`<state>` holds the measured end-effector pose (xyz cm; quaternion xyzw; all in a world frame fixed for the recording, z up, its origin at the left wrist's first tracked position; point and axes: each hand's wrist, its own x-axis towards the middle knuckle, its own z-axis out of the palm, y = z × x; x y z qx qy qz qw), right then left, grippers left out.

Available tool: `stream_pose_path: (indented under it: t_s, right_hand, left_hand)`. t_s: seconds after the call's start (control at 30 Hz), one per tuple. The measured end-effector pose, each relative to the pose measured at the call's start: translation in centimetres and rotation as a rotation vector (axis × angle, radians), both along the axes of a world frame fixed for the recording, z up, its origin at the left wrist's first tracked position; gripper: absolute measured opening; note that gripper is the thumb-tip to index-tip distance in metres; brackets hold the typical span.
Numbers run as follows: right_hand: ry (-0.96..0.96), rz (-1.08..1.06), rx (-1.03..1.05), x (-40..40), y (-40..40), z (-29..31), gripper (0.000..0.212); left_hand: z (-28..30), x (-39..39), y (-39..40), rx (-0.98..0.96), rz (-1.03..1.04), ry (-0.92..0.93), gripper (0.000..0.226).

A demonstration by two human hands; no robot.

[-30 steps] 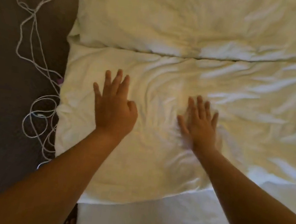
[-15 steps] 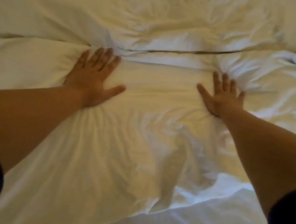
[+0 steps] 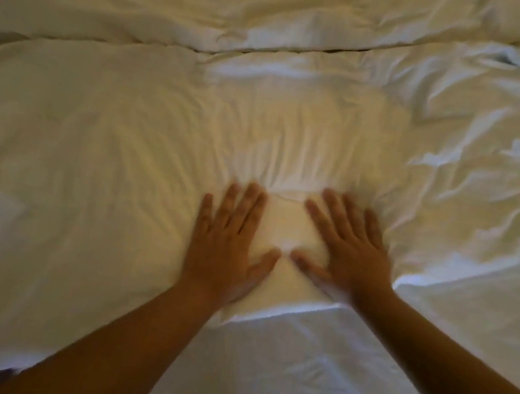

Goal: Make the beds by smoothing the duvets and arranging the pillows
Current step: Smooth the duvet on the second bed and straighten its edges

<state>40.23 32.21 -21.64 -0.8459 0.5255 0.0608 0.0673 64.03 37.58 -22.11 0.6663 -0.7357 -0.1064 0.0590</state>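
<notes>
This is a bedroom: a bed fills the view, with a creased white duvet (image 3: 106, 176) under the left hand (image 3: 229, 245), a second duvet (image 3: 211, 2) beyond the fingers (seam between them), and a sheet (image 3: 295, 367) nearer.

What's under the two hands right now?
Both the left hand and right hand press flat on the white duvet. What lies beneath it is covered.

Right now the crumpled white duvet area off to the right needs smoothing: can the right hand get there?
Probably yes: the right hand lies flat beside the crumpled white duvet area, nothing between.
</notes>
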Motion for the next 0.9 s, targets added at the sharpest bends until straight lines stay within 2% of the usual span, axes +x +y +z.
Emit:
stream_pose_path:
  t_s: [0.13,0.23,0.3,0.33,0.4,0.43,0.5,0.53,0.63,0.7,0.77,0.9]
  right_hand:
    - [0.098,-0.400,0.053,-9.7,-2.8,-0.9,0.100]
    - [0.169,-0.561,0.208,-13.6,-3.8,0.6,0.101]
    - [0.119,-0.602,0.362,-13.0,-4.5,3.6,0.096]
    - [0.032,-0.589,0.424,-12.2,-4.7,5.7,0.091]
    - [-0.186,-0.509,0.481,-10.5,-4.4,11.1,0.077]
    - [-0.293,-0.483,0.490,-9.8,-4.0,14.3,0.071]
    - [-0.513,-0.469,0.519,-8.4,-3.4,21.5,0.065]
    - [-0.608,-0.459,0.528,-7.7,-3.1,25.2,0.061]
    - [-0.824,-0.399,0.515,-6.3,-1.9,36.4,0.043]
    - [-0.922,-0.368,0.495,-6.0,-0.4,43.3,0.033]
    - [-1.000,-0.339,0.507,-6.2,1.7,48.7,0.032]
    - [-1.073,-0.299,0.508,-7.8,7.0,56.0,0.021]
  left_hand:
    - [-0.7,1.7,1.9,0.098,-0.186,-0.155,0.134]
    - [1.1,2.0,1.7,0.342,-0.241,-0.263,0.146]
    - [3.9,1.3,0.6,0.572,-0.192,-0.304,0.147]
    - [6.0,0.8,-0.2,0.691,-0.163,-0.294,0.142]
    - [11.9,-0.6,-1.7,0.875,-0.057,-0.121,0.122]
    - [15.3,-1.3,-2.3,0.876,-0.009,-0.002,0.114]
    - [22.9,-2.2,-3.3,0.720,0.075,0.193,0.118]
    - [26.8,-2.4,-3.5,0.633,0.110,0.273,0.113]
    - [38.2,-2.9,-3.3,0.420,0.218,0.497,0.064]
    - [45.0,-3.4,-2.1,0.305,0.254,0.593,0.047]
    - [50.6,-4.1,-0.1,0.220,0.277,0.678,0.038]
    - [58.4,-5.5,4.9,0.133,0.230,0.763,0.024]
